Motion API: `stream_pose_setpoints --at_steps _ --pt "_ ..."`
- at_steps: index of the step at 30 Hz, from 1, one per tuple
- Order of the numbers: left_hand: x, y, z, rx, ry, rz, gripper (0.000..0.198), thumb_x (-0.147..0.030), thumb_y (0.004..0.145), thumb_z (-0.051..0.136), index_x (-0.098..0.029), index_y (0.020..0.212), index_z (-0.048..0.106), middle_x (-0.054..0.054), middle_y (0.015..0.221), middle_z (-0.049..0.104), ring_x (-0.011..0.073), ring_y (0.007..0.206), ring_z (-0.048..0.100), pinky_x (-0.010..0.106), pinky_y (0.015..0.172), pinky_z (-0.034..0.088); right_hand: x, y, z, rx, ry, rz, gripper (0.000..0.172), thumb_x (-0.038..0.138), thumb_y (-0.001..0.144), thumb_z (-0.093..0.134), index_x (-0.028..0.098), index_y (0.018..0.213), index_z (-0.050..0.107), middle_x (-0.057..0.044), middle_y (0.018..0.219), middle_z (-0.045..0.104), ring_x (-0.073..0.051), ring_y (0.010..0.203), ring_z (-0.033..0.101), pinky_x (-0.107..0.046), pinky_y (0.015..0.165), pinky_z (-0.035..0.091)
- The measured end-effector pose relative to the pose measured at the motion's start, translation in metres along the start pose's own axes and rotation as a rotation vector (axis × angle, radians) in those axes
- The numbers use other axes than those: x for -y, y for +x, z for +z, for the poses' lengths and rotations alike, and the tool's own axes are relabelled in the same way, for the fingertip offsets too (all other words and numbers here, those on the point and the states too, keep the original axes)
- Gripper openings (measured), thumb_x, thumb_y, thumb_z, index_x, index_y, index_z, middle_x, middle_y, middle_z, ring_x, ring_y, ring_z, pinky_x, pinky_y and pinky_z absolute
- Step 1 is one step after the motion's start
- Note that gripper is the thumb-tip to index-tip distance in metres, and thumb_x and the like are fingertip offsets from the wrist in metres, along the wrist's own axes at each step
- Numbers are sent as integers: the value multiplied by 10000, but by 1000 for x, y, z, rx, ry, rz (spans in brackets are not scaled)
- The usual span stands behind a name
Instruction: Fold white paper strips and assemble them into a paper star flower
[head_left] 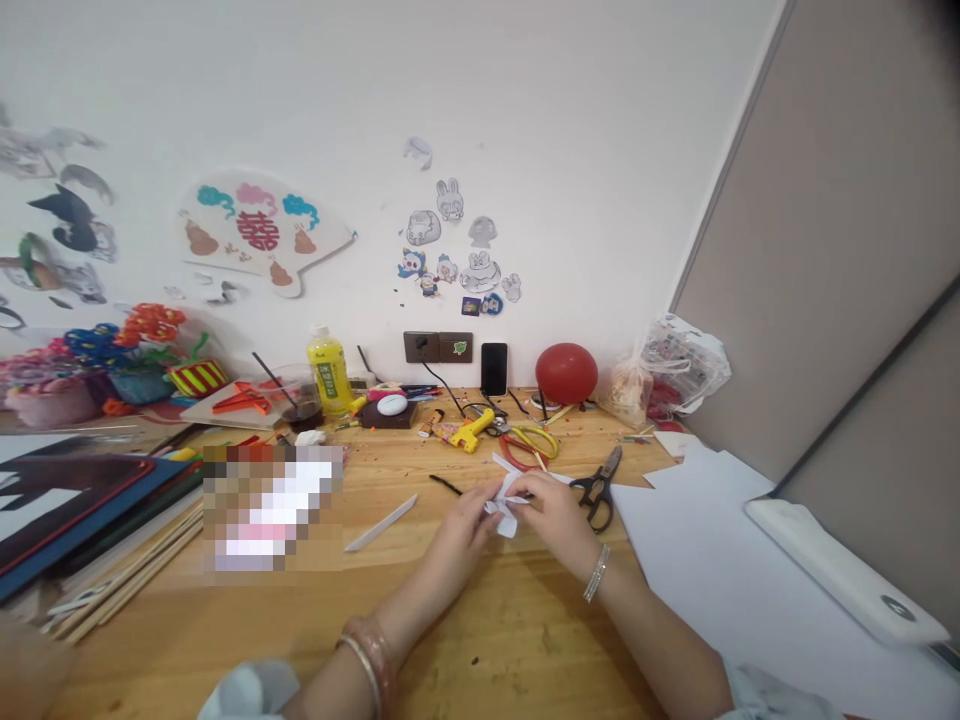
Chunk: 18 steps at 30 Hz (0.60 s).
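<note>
Between my two hands is a small folded piece of white paper (507,524) with several flaps sticking out. My left hand (474,515) pinches it from the left, its fingertips partly hidden behind the flaps. From the right, my right hand (551,505) grips a flap between thumb and fingers. To the left on the wooden table (375,630) lies a loose white paper strip (382,523). Black-handled scissors (598,490) rest just beyond my right hand. A thin black stick (445,484) lies behind my left hand.
White paper sheets (697,540) cover the right side, with a white device (844,570) on them. A yellow glue gun (474,430), red balloon (566,374), phone (494,369) and yellow bottle (327,370) stand or lie toward the wall. Wooden sticks (135,570) lie left.
</note>
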<state>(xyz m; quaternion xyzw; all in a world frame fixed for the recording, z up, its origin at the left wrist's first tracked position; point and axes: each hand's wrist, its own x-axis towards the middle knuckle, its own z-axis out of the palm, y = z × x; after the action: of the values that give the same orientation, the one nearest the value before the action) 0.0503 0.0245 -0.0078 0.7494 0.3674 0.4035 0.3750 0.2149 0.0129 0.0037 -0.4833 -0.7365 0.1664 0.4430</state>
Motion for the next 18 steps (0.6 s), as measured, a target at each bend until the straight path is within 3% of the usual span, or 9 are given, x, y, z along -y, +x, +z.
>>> stream_pose_setpoints --at_steps 4,10,14,18 --pt "-3 0 1 -7 8 33 336 -221 793 484 -183 1116 567 102 1180 574 215 1101 503 383 981 346 1 -3 2 -20 -57 -53 92 103 760 570 189 745 599 -24 806 629 -178 797 559 -315 744 427" --pt "-6 -1 3 -50 -50 -10 342 -266 817 469 -161 1131 555 109 1172 582 219 1087 514 377 965 361 3 -7 3 -58 -185 -292 75 153 817 518 185 779 574 -55 812 597 -204 820 519 -352 745 421" --pt "-4 -2 2 -36 -22 9 347 -262 809 479 -166 1133 557 114 1180 571 218 1102 500 377 978 351 2 -6 1 14 -217 -285 124 149 843 483 184 891 592 -63 855 605 -199 829 513 -353 749 426" --pt "-2 -1 2 -23 1 14 358 -268 811 472 -168 1147 548 111 1200 556 214 1126 482 380 992 338 -1 -5 1 52 -203 -274 127 136 826 513 191 870 619 -47 824 612 -192 821 517 -347 750 427"
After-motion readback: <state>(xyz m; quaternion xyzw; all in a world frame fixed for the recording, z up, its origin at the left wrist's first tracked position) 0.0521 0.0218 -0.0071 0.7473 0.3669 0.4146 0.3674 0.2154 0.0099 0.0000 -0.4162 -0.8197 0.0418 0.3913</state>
